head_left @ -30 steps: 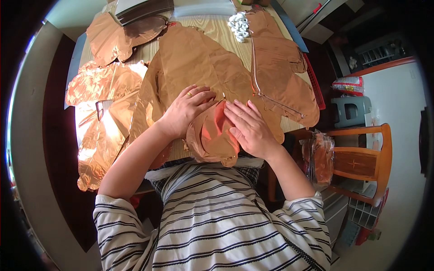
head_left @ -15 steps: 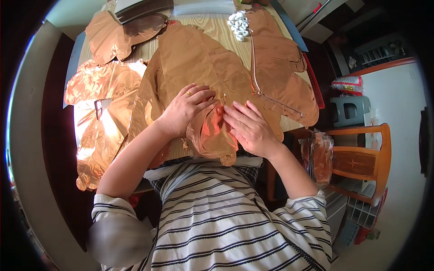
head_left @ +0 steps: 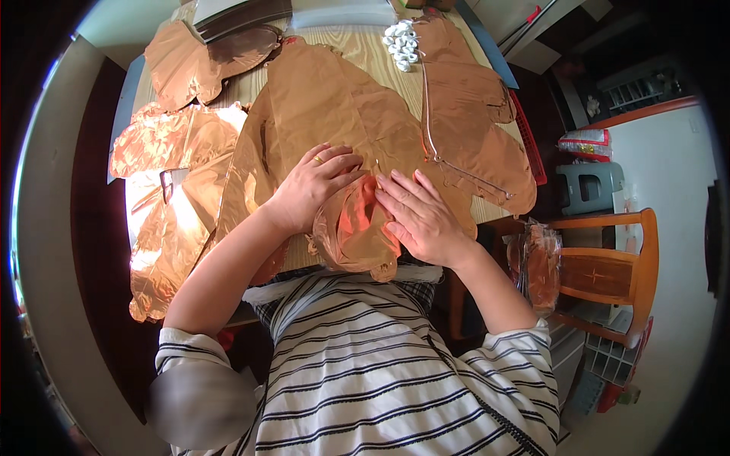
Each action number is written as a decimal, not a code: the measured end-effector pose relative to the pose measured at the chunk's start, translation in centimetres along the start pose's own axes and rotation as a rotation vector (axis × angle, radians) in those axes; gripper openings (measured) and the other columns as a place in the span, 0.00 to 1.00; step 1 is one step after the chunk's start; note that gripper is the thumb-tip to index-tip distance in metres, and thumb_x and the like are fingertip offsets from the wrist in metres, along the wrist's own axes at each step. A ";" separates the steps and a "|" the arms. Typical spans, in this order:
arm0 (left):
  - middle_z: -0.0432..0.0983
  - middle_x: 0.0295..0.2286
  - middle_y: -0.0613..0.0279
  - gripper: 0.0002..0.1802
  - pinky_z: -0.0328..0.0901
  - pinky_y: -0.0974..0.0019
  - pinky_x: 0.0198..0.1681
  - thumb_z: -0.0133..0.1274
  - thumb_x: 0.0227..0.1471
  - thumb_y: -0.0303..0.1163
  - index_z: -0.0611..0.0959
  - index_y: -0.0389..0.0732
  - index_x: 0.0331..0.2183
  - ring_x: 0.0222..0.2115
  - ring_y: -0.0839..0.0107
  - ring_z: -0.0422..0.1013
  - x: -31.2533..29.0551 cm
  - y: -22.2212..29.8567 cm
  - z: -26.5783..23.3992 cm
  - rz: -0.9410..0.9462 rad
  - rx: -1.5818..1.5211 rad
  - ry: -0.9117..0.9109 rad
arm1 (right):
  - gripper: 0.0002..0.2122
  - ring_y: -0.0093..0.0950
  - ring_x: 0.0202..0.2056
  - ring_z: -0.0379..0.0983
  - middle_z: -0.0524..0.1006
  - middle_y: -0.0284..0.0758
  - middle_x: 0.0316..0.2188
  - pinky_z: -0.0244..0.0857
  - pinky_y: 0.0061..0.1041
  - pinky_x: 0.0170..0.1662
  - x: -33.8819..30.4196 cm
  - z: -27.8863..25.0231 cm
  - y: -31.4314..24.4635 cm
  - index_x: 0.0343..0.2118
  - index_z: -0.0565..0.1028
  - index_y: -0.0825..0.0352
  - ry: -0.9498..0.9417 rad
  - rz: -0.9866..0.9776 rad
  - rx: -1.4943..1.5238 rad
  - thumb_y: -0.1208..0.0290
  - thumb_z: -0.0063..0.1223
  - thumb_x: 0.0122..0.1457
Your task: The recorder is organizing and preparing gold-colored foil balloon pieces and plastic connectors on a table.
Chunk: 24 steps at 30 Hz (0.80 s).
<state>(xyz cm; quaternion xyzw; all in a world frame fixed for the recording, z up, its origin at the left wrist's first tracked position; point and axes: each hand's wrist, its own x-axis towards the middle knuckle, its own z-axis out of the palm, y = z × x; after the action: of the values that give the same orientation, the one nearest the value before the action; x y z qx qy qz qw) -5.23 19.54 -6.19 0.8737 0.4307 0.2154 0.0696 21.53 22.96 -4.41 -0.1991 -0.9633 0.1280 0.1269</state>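
Observation:
A large flat copper-coloured foil balloon (head_left: 334, 91) is spread over the middle of the table. Its near part is crumpled and folded, with orange-red reflections, and hangs toward my lap. My left hand (head_left: 315, 190) lies on the left of this folded part, fingers stretched and slightly bent, a ring on one finger. On the right side of the fold rests my right hand (head_left: 426, 220), its fingers straight and close together on the foil. A small gap of foil shows between the two hands. Neither hand is closed on anything that I can see.
More foil balloons lie around: a shiny crumpled one (head_left: 179, 220) at left, another (head_left: 179, 64) at far left, and one (head_left: 464, 99) at right. White rolled loops (head_left: 401, 44) sit at the back. A wooden chair (head_left: 601, 273) and grey stool (head_left: 589, 188) stand at right.
Both hands stay in almost the same place on the foil. The right thumb has shifted slightly, and the folded foil between the hands has changed shape a little.

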 end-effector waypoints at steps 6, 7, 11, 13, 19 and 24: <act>0.66 0.54 0.53 0.41 0.51 0.48 0.62 0.60 0.34 0.44 0.74 0.41 0.53 0.58 0.54 0.59 0.1 0.2 -0.2 -0.015 -0.017 -0.015 | 0.23 0.39 0.62 0.56 0.63 0.38 0.61 0.45 0.46 0.65 0.2 -0.1 -0.1 0.58 0.67 0.65 -0.019 -0.002 -0.002 0.65 0.51 0.60; 0.66 0.54 0.53 0.38 0.52 0.48 0.62 0.60 0.36 0.42 0.75 0.41 0.53 0.58 0.53 0.60 0.2 0.3 -0.4 -0.019 -0.023 -0.015 | 0.23 0.39 0.62 0.56 0.63 0.38 0.61 0.45 0.46 0.65 0.1 -0.1 0.0 0.58 0.67 0.65 -0.020 0.001 -0.001 0.65 0.51 0.60; 0.70 0.51 0.50 0.26 0.58 0.52 0.59 0.56 0.46 0.31 0.77 0.37 0.49 0.56 0.51 0.63 0.2 -0.1 -0.6 -0.096 -0.223 0.076 | 0.24 0.39 0.62 0.56 0.63 0.38 0.61 0.45 0.46 0.65 0.1 0.0 0.0 0.58 0.67 0.65 -0.023 0.001 0.004 0.65 0.51 0.59; 0.73 0.47 0.50 0.18 0.61 0.54 0.57 0.53 0.51 0.25 0.79 0.35 0.46 0.53 0.51 0.66 0.8 0.2 -1.2 -0.173 -0.374 0.202 | 0.24 0.39 0.62 0.56 0.63 0.38 0.61 0.45 0.46 0.65 -0.1 0.1 0.1 0.58 0.66 0.65 -0.033 0.010 0.006 0.65 0.51 0.59; 0.76 0.44 0.52 0.24 0.58 0.50 0.59 0.56 0.51 0.30 0.75 0.40 0.51 0.52 0.56 0.68 1.9 3.3 -1.3 -0.021 -0.151 0.117 | 0.25 0.40 0.62 0.57 0.63 0.38 0.61 0.45 0.47 0.65 0.1 0.0 0.3 0.59 0.66 0.65 -0.050 -0.007 -0.007 0.65 0.51 0.58; 0.74 0.46 0.54 0.29 0.57 0.47 0.60 0.57 0.49 0.29 0.72 0.38 0.54 0.52 0.54 0.67 1.5 2.9 0.5 -0.019 -0.128 0.069 | 0.27 0.41 0.62 0.56 0.62 0.39 0.61 0.44 0.47 0.65 -0.2 0.1 0.6 0.60 0.65 0.65 -0.056 -0.032 -0.018 0.65 0.52 0.57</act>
<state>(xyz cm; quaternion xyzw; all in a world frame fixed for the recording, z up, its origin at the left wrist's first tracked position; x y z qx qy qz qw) -2.12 18.94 -5.23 0.8552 0.4266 0.2718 0.1125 21.93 23.41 -4.78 -0.1809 -0.9706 0.1228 0.1003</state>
